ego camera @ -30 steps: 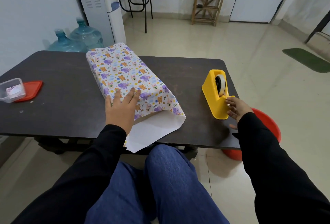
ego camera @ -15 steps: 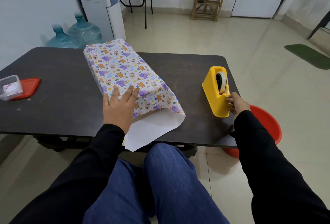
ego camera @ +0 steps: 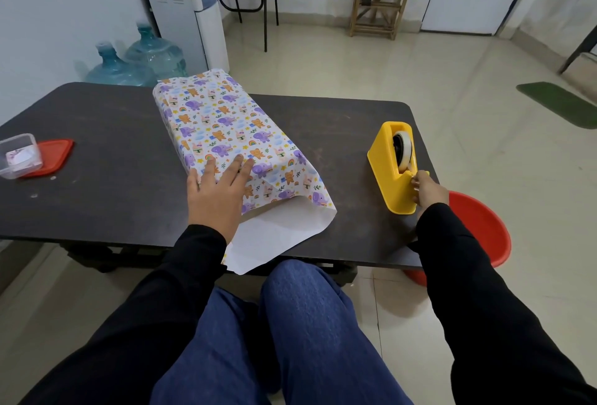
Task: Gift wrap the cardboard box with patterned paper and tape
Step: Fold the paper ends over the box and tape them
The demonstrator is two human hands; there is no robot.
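Note:
The box lies wrapped in patterned paper (ego camera: 223,123) with purple elephants and orange bears, in the middle of the dark table (ego camera: 97,159). Its near end is loose, and the paper's white underside sticks out past the table's front edge. My left hand (ego camera: 216,193) presses flat on the paper near that end, fingers straight. A yellow tape dispenser (ego camera: 392,165) with a roll in it stands at the table's right edge. My right hand (ego camera: 426,189) is at its near end, fingers curled and pinching at the cutter, where the tape end comes out.
A clear plastic tub (ego camera: 19,155) sits on a red lid (ego camera: 53,155) at the table's left. A red basin (ego camera: 481,230) stands on the floor to the right. Water bottles (ego camera: 142,62) and a dispenser (ego camera: 181,7) are behind the table.
The view has shifted slightly. My right hand has closed its fingers on the dispenser's cutter end. My left hand stays pressed on the paper.

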